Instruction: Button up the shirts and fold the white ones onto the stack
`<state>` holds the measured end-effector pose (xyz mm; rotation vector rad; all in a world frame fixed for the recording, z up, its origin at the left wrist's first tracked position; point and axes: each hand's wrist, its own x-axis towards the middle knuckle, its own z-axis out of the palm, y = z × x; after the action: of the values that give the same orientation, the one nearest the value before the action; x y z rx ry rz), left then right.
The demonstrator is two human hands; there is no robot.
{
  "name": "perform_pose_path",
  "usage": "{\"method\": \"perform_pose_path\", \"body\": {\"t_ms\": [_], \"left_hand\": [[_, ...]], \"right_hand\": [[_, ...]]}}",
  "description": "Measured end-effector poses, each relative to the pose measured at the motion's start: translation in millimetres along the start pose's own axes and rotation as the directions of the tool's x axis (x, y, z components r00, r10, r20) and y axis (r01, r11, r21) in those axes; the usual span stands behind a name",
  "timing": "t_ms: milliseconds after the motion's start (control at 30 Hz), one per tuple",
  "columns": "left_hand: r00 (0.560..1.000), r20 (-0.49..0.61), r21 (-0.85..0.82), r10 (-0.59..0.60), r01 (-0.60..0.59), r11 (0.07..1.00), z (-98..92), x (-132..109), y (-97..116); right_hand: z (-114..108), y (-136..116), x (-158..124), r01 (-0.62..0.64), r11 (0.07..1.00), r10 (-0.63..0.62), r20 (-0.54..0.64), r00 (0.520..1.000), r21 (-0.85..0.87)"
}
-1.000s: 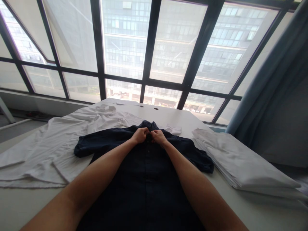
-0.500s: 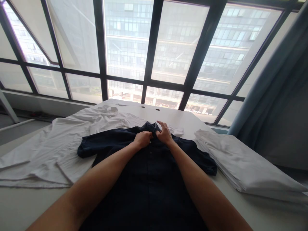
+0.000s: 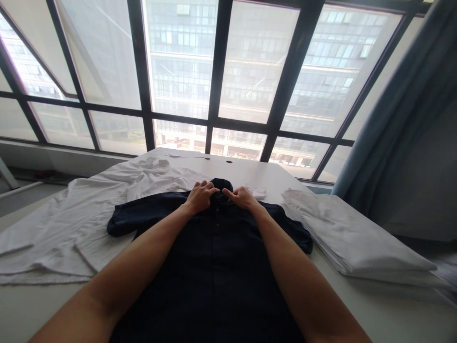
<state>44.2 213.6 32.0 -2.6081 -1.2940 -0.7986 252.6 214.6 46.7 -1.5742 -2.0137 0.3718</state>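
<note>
A dark navy short-sleeved shirt (image 3: 214, 257) lies front side up, its sleeves spread to both sides and a line of small buttons down its middle. My left hand (image 3: 200, 196) is closed on the left side of the shirt's collar (image 3: 222, 184), thumb pointing inward. On the collar's other side my right hand (image 3: 243, 197) is closed too, its thumb reaching toward the neck opening. Both thumbs are near each other at the front of the neck. The fingertips behind the collar are partly hidden.
A crumpled white cloth (image 3: 71, 224) spreads over the left of the white table (image 3: 250, 166), partly under the navy sleeve. Folded white cloths (image 3: 357, 228) are stacked at the right. Beyond stand large windows (image 3: 257, 62) and a blue-grey curtain (image 3: 385, 109).
My hands have moved from the button area to the two sides of the collar. The collar, crumpled before, now stands rounder and more open. The view has shifted slightly right.
</note>
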Motion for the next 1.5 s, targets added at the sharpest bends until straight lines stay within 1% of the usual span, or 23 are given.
{"method": "perform_pose_path", "body": {"t_ms": [33,100,167,233,300,367,467,567,633,733,800,867,933,967,1100,1200,1267,1300,1367,1400,1433,1467,1500], "left_hand": [[1.000,-0.009,0.006,-0.022,0.022,1.000,-1.3,-1,0],[0.992,-0.032,-0.006,-0.120,0.120,0.993,-4.3,-2,1],[0.964,-0.060,-0.037,-0.257,0.256,0.966,-6.7,-3,2],[0.923,-0.092,-0.064,-0.374,0.369,0.927,-7.6,-4,2],[0.896,-0.109,-0.098,-0.431,0.422,0.901,-6.5,-4,2],[0.895,-0.118,-0.127,-0.430,0.415,0.901,-3.9,-4,3],[0.907,-0.165,-0.120,-0.388,0.372,0.920,1.3,-4,5],[0.883,-0.199,-0.133,-0.426,0.406,0.904,5.8,-2,3],[0.860,-0.180,-0.196,-0.478,0.445,0.874,7.1,1,-2],[0.834,-0.106,-0.335,-0.541,0.483,0.809,6.3,6,-12],[0.797,-0.007,-0.488,-0.605,0.525,0.697,5.0,10,-17],[0.750,0.122,-0.629,-0.651,0.565,0.533,4.0,14,-21],[0.727,0.232,-0.704,-0.647,0.584,0.404,3.3,17,-22],[0.727,0.262,-0.719,-0.635,0.586,0.373,2.8,18,-22],[0.756,0.314,-0.776,-0.574,0.553,0.304,-2.5,18,-22],[0.786,0.365,-0.838,-0.499,0.511,0.192,-8.7,13,-23],[0.797,0.403,-0.858,-0.450,0.500,0.118,-12.3,8,-24],[0.800,0.422,-0.858,-0.427,0.505,0.099,-13.8,6,-24],[0.806,0.451,-0.851,-0.383,0.517,0.087,-16.1,3,-24],[0.807,0.459,-0.845,-0.371,0.525,0.098,-16.9,2,-24],[0.807,0.459,-0.837,-0.371,0.533,0.125,-17.7,2,-24],[0.805,0.454,-0.820,-0.382,0.545,0.173,-18.4,3,-24],[0.803,0.443,-0.793,-0.400,0.558,0.243,-18.9,4,-25]], "right_hand": [[-1,-1,0,-0.059,0.996,0.057,-0.039,0.998,-0.060],[-1,-2,0,-0.150,0.973,0.132,-0.110,0.985,-0.175],[0,-2,0,-0.227,0.945,0.201,-0.132,0.971,-0.234],[0,-2,0,-0.279,0.934,0.251,-0.144,0.957,-0.223],[2,-1,0,-0.263,0.948,0.232,-0.175,0.957,-0.181],[4,0,0,-0.203,0.966,0.167,-0.210,0.963,-0.163],[7,-1,1,-0.113,0.972,0.077,-0.173,0.982,-0.207],[8,-3,2,-0.065,0.972,0.037,-0.125,0.992,-0.228],[8,-4,2,-0.048,0.980,0.023,-0.130,0.991,-0.195],[6,-6,4,-0.007,0.992,-0.013,-0.162,0.987,-0.123],[6,-5,6,0.011,0.999,-0.020,-0.179,0.984,-0.050],[7,-4,8,0.007,0.999,0.003,-0.178,0.984,0.052],[8,-2,10,-0.010,0.990,0.035,-0.172,0.985,0.144],[8,0,10,-0.019,0.984,0.050,-0.169,0.984,0.178],[10,5,12,-0.056,0.971,0.093,-0.155,0.984,0.232],[10,10,12,-0.089,0.968,0.126,-0.150,0.981,0.233],[9,13,13,-0.119,0.957,0.159,-0.134,0.978,0.264],[9,14,13,-0.131,0.951,0.172,-0.124,0.977,0.281],[9,16,13,-0.143,0.935,0.186,-0.107,0.977,0.325],[9,17,12,-0.142,0.926,0.188,-0.101,0.977,0.350],[8,17,12,-0.141,0.917,0.189,-0.095,0.977,0.373],[8,18,12,-0.142,0.907,0.193,-0.092,0.977,0.397],[8,19,12,-0.140,0.898,0.195,-0.092,0.977,0.417]]}}
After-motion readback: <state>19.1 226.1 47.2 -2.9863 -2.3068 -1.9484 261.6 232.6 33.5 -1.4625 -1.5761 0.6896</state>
